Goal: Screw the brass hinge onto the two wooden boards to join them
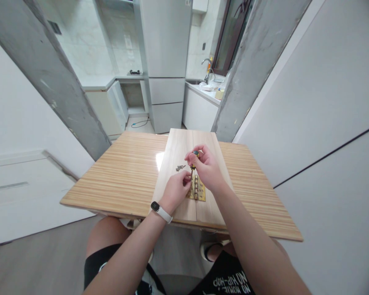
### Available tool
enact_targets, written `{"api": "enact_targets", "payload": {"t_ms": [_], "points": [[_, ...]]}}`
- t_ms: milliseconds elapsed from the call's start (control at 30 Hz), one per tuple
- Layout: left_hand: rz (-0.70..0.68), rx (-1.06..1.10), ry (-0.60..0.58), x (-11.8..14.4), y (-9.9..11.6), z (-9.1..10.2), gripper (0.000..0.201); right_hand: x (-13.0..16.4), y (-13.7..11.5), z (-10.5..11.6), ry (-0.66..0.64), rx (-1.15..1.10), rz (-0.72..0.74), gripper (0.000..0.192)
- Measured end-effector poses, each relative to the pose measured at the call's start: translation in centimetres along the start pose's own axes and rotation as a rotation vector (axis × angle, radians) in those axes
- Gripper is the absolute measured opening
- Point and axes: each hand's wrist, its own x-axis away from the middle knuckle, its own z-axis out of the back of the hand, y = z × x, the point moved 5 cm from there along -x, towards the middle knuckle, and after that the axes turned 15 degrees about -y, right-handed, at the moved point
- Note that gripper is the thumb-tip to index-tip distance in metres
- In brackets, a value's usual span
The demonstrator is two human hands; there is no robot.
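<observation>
My right hand is closed round the green-and-yellow handle of a screwdriver, held upright with its shaft pointing down. Below it lies a brass-coloured hinge, opened flat across the seam between two pale wooden boards. The fingers of my left hand pinch close to the screwdriver's tip, over the hinge's left leaf; what is between them is too small to make out. Several loose screws lie in a small heap on the left board, just beyond my left hand.
The boards rest on a wood-grain table whose near edge runs above my knees. White panels stand on both sides. Past the table are a tall fridge, a counter with a sink tap, and a cable on the floor.
</observation>
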Motion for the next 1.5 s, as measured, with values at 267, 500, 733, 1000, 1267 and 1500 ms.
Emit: {"api": "enact_targets", "payload": {"t_ms": [267, 500, 733, 1000, 1267, 1500], "points": [[-0.004, -0.023, 0.008, 0.1, 0.1, 0.1, 0.022, 0.1, -0.3, 0.0, -0.047, 0.039, -0.01, 0.038], [0.005, 0.004, 0.001, 0.1, 0.0, 0.0, 0.023, 0.2, 0.0, 0.7, 0.077, 0.011, 0.012, 0.03], [0.006, -0.011, 0.002, 0.0, -0.2, -0.1, 0.022, 0.1, -0.1, -0.1, 0.02, 0.015, 0.023, 0.035], [-0.004, 0.002, 0.016, 0.1, -0.1, 0.0, 0.021, 0.3, -0.3, 0.3, -0.019, 0.06, -0.012, 0.038], [0.006, 0.002, 0.01, 0.1, -0.2, 0.0, 0.021, 0.0, 0.4, 1.0, 0.121, -0.02, 0.023, 0.032], [-0.002, -0.021, 0.01, 0.1, -0.2, 0.0, 0.019, 0.2, -0.3, 0.1, 0.0, -0.1, 0.049, 0.024]]}}
